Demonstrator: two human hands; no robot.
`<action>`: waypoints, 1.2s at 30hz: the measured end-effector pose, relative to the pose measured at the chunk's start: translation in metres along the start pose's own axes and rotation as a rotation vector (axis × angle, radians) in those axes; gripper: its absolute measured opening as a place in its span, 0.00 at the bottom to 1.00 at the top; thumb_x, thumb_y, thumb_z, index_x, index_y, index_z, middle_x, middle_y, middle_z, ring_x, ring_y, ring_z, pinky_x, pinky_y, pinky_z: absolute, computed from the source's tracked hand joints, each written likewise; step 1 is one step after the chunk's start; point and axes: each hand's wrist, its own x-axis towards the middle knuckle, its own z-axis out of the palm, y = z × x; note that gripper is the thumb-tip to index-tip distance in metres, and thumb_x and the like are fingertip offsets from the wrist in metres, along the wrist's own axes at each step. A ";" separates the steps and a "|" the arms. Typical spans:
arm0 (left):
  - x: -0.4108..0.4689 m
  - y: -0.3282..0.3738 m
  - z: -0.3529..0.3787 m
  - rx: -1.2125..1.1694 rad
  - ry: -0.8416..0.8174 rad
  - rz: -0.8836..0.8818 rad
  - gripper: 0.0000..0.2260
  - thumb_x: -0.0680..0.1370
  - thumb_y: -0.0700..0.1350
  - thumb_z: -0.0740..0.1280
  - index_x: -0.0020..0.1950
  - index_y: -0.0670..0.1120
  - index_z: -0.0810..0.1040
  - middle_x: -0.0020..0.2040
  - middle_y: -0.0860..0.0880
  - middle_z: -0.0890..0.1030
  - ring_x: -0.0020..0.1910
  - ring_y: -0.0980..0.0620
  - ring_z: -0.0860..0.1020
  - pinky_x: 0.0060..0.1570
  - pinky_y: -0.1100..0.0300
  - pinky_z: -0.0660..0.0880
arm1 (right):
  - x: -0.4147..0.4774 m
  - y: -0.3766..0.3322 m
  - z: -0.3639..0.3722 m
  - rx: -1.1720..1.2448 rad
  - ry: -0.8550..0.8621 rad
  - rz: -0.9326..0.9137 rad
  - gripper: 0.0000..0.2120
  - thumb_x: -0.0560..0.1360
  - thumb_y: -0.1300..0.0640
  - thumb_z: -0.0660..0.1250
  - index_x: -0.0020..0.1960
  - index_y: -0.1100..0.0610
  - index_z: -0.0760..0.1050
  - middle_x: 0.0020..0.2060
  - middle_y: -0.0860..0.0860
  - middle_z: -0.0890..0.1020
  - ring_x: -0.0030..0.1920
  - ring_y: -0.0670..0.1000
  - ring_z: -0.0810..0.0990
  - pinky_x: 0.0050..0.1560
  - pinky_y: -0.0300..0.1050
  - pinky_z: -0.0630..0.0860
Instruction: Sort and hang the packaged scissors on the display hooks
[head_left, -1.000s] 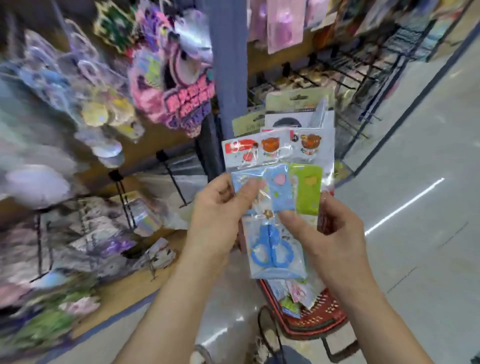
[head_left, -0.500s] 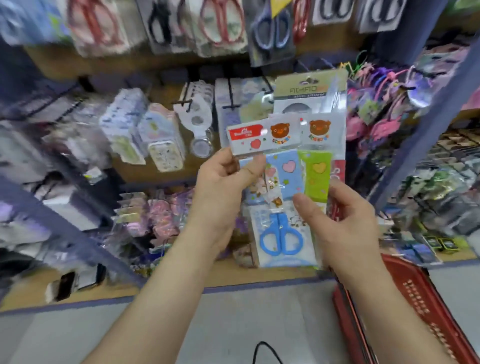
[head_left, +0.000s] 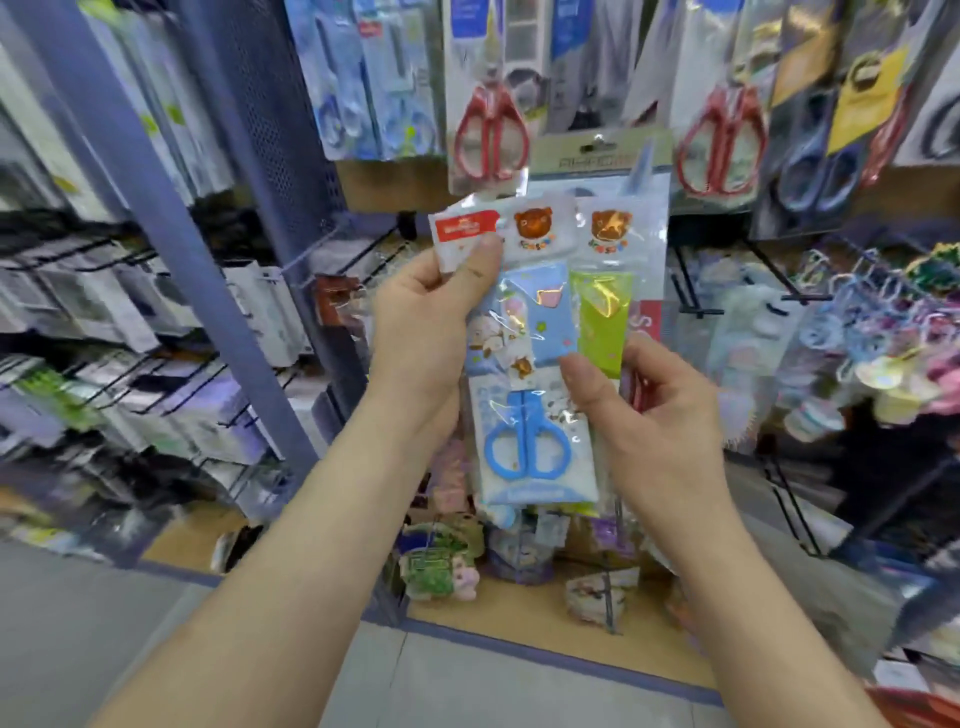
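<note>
I hold a fanned stack of packaged scissors in front of the display. The front pack is clear plastic with blue-handled scissors and a bear header card. Behind it sit a pack with a green blade cover and a taller grey-headed pack. My left hand grips the stack's upper left, thumb on the header card. My right hand pinches the stack's right side, thumb on the front pack. Red-handled scissors hang in packs on hooks above.
More hanging scissors fill the top row at right. Black wire hooks jut out behind the stack. A blue shelf upright slants at left. Small packaged goods lie on the bottom shelf. A red basket shows at bottom right.
My view has swung from the aisle and basket round to the scissors display and moved closer. Both hands keep the same hold on the stack of packs.
</note>
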 end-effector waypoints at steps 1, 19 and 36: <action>0.009 0.001 0.000 0.001 0.023 0.008 0.05 0.79 0.41 0.68 0.48 0.40 0.82 0.47 0.39 0.85 0.45 0.41 0.82 0.46 0.42 0.80 | 0.008 0.001 0.005 0.028 -0.013 0.002 0.05 0.73 0.53 0.71 0.46 0.53 0.81 0.34 0.40 0.82 0.35 0.37 0.75 0.40 0.31 0.72; 0.147 0.057 -0.035 0.202 0.050 0.326 0.06 0.80 0.38 0.65 0.44 0.41 0.78 0.34 0.52 0.83 0.33 0.56 0.80 0.36 0.60 0.78 | 0.129 0.024 0.077 -0.520 0.054 -0.417 0.11 0.77 0.44 0.69 0.42 0.51 0.77 0.33 0.41 0.68 0.34 0.44 0.67 0.30 0.36 0.63; 0.262 0.137 -0.122 0.398 -0.037 0.524 0.05 0.74 0.39 0.74 0.41 0.49 0.83 0.37 0.53 0.86 0.39 0.54 0.84 0.38 0.58 0.80 | 0.179 0.046 0.184 -0.284 0.139 -0.153 0.13 0.72 0.39 0.67 0.44 0.47 0.82 0.34 0.48 0.83 0.33 0.51 0.77 0.34 0.51 0.75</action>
